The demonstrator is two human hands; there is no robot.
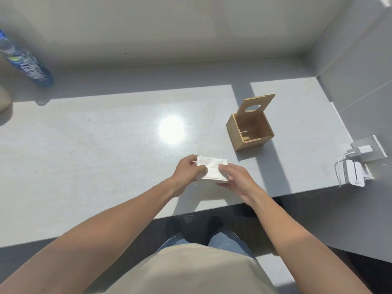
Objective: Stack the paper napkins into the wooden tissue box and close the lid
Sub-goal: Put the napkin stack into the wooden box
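Note:
A stack of white paper napkins (212, 168) is held just above the grey counter near its front edge. My left hand (187, 170) grips the stack's left side, and my right hand (236, 177) pinches its right front corner. The wooden tissue box (235, 132) stands on the counter to the upper right of my hands, well apart from them. Its lid (256, 105), which has an oval slot, is hinged up and leans back, so the inside shows and looks empty.
A blue plastic bottle (25, 62) stands at the far left by the back wall. A white charger and a wound cable (354, 166) sit at the counter's right end. The grey counter (95, 155) ends in a front edge just below my hands.

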